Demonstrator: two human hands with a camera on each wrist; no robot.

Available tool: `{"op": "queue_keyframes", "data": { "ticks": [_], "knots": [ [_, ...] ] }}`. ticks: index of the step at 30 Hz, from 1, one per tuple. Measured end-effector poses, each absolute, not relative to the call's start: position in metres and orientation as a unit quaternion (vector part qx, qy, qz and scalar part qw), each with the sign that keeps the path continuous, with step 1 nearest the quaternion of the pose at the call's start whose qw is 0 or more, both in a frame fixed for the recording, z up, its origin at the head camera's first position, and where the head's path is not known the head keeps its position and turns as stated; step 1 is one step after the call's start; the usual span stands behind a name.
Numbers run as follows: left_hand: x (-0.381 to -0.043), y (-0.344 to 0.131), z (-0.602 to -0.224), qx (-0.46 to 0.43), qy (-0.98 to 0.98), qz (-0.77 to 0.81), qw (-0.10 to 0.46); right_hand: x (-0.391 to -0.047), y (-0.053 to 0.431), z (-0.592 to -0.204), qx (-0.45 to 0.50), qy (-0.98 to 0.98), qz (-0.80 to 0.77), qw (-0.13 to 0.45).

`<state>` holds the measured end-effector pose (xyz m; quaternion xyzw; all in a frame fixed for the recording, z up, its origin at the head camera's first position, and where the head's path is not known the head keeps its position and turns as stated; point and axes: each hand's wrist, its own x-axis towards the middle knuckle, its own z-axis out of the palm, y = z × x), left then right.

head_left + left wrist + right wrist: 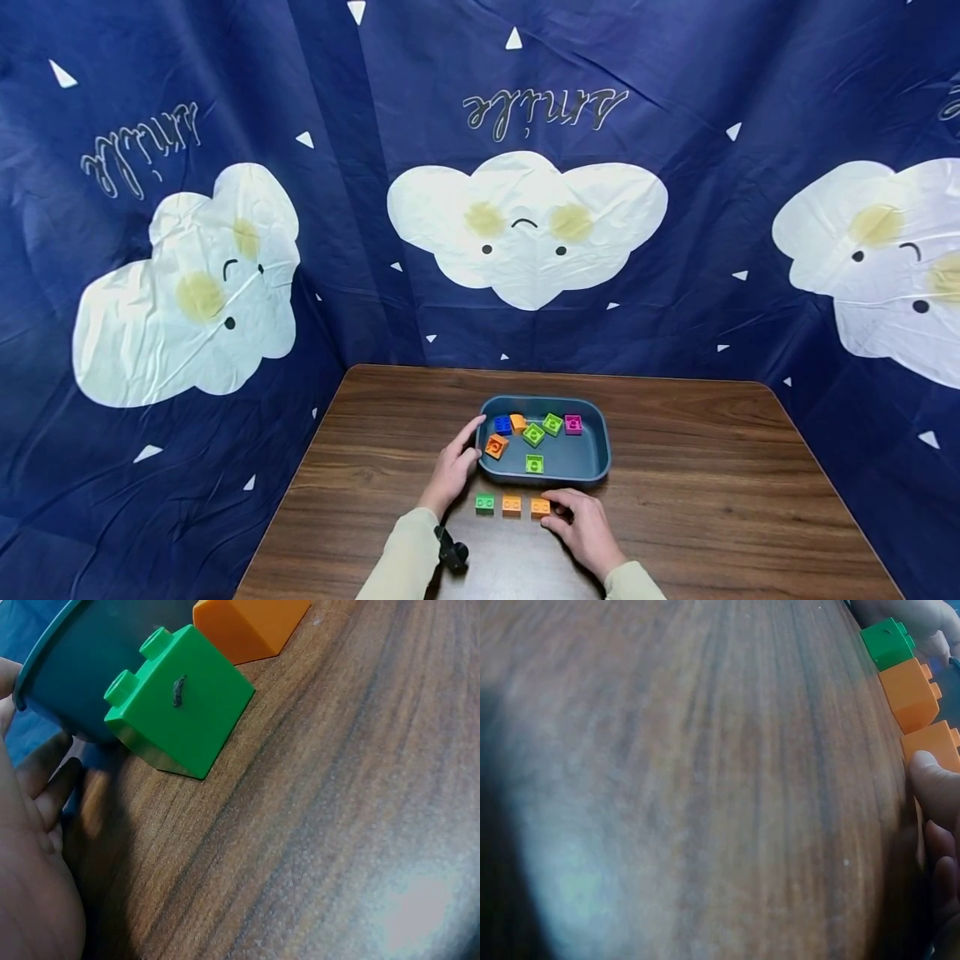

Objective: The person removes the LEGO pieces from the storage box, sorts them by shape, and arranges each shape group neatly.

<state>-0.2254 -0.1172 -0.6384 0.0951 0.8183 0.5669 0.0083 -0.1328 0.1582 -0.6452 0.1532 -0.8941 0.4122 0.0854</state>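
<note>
My left hand [452,471] rests against the left side of a dark teal tray [600,450], thumb and forefinger at its rim. In the left wrist view, the other fingers [56,769] of that hand lie low beside the tray wall. My right hand [585,529] pinches an orange toy building brick [540,507] between thumb and forefinger, on the table in front of the tray. This brick ends a spaced row, with a second orange brick [512,505] in the middle and a green brick [485,503] on the left. Studs point up on all three.
Inside the tray lie a blue brick [502,426], a magenta brick [573,424], and several orange and lime-green bricks, some upside down. The wooden table [697,475] reaches back to a dark blue cloth [337,208] with white clouds.
</note>
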Motion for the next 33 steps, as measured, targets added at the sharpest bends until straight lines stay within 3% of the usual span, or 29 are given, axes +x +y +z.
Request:
{"op": "queue_keyframes", "data": {
  "ticks": [13, 33],
  "knots": [
    [-0.2269, -0.1185, -0.6409, 0.093, 0.817, 0.569, 0.008, -0.1327, 0.1571, -0.6466, 0.172, -0.888, 0.409, 0.124],
    [-0.2253, -0.1169, -0.6384, 0.094, 0.819, 0.566, 0.006, -0.1338, 0.1592, -0.6448, 0.153, -0.894, 0.414, 0.078]
  ]
}}
